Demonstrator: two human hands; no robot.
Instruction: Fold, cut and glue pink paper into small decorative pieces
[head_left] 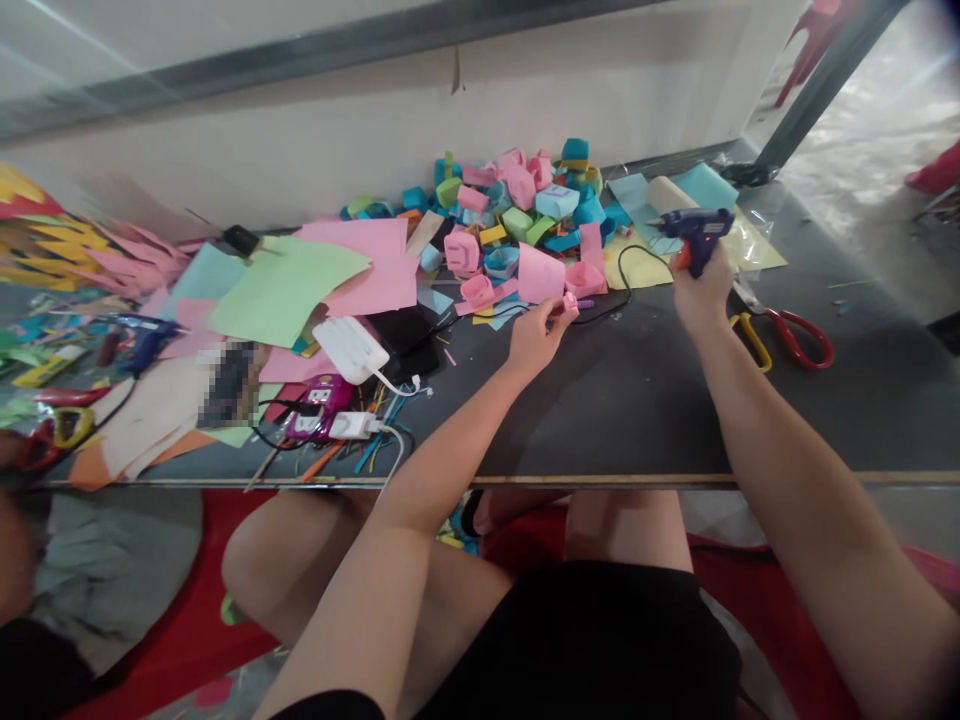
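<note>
Over the dark bench (637, 420), left hand (534, 338) and right hand (705, 288) well apart.
Left pinches a small pink paper piece (571, 302); right, beyond and rightward of it, clasps a glue gun (697, 228), nozzle pointing left.

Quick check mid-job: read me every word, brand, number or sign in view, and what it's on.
No readable text anywhere.
Glue gun in the right hand: any print too small to read.
Purple socket block: any markings too small and blurred.
White box: nothing legible.
Pixelated patch: whatever lies beneath is hidden.
</note>
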